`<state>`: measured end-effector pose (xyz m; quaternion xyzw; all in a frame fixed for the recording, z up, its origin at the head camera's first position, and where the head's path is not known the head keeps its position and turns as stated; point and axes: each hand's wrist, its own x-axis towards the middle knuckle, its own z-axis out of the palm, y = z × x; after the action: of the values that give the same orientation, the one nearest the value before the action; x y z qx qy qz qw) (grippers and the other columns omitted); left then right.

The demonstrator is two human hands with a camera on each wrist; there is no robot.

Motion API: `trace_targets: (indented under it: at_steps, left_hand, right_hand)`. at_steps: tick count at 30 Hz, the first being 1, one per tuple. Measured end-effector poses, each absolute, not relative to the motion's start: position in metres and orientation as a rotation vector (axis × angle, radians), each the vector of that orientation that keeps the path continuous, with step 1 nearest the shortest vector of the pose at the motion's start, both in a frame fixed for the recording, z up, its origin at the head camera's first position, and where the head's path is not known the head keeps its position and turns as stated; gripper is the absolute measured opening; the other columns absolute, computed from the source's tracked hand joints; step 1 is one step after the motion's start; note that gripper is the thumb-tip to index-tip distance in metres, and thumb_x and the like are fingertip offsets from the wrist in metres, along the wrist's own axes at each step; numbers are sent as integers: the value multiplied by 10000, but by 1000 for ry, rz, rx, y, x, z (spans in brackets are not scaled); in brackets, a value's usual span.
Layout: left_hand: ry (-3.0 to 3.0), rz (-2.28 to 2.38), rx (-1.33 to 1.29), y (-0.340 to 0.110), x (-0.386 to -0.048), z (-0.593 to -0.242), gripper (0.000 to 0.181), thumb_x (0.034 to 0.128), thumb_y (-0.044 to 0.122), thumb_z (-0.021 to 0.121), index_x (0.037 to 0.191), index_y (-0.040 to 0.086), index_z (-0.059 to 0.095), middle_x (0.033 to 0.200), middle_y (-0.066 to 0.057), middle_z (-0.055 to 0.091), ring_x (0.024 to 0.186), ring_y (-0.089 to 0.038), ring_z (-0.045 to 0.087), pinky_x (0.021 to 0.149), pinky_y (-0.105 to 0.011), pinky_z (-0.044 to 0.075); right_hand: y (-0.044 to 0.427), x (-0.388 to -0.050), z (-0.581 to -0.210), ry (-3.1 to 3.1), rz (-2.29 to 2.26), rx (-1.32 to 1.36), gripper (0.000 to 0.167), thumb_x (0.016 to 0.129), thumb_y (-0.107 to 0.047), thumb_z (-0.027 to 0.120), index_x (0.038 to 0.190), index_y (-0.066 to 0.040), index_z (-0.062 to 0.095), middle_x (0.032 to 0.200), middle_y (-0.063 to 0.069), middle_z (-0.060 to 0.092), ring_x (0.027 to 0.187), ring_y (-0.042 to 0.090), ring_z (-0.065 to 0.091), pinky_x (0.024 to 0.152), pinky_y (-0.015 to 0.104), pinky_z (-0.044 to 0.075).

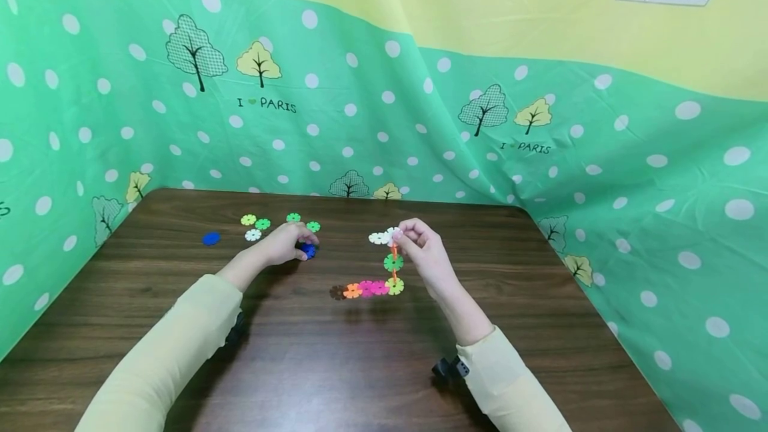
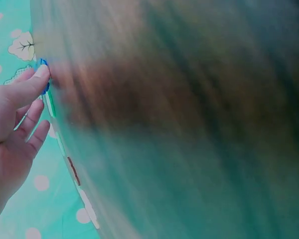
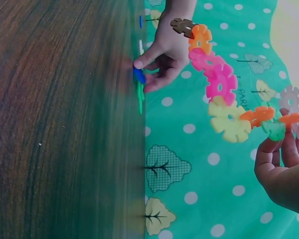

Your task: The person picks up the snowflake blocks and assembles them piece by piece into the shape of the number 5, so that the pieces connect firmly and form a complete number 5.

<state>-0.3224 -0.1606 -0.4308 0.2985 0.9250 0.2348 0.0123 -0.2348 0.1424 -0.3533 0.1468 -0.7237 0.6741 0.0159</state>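
Note:
My left hand pinches a blue snowflake disc between thumb and fingers, low over the table. In the left wrist view the blue disc shows beside the thumb tip. My right hand grips a linked chain of notched plastic discs by a white disc near its upper end. Below that hang orange pieces and a green disc, then a yellow-green disc. From there the chain turns left through pink discs and an orange disc to a brown disc.
Loose discs lie on the dark wooden table around the left hand: a blue one, a yellow one, a white one and several green ones. A green dotted curtain stands behind the table.

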Motion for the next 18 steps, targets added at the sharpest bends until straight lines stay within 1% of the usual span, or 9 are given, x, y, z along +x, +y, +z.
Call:
trace_targets:
  at_steps: [4,7,14,18]
  left_hand:
    - [2923,835,938,-163,-323,-433,165,800,60,742,960,85,711,888,-9,621,832,-168,572,749,-331,507]
    - [2958,935,930,-164,-322,-432,108,809,38,728,896,99,713,853,1,660,795,-146,595,716,-313,521]
    - [2990,1069,845,-162,-314,-418,68,826,65,716,883,102,709,811,-4,692,776,-145,647,710,-331,544]
    - [2992,1155,795,-158,-304,-405,46,840,75,705,886,81,707,804,-22,690,737,-148,651,673,-330,547]
  right_hand:
    - [143,-235,-355,-2245,2104,485,212,919,-124,617,1077,15,591,756,-32,633,667,108,520,647,215,484]
    - [144,-235,-356,-2251,2105,491,260,918,-144,623,1112,29,628,776,-20,640,686,117,536,653,227,496]
    - [144,-234,-354,-2232,2160,425,251,922,-102,596,1076,93,631,753,-26,643,694,139,540,657,228,494]
    - [144,-233,-353,-2214,2184,425,244,902,-106,625,1042,93,640,777,-22,663,713,119,563,670,244,498]
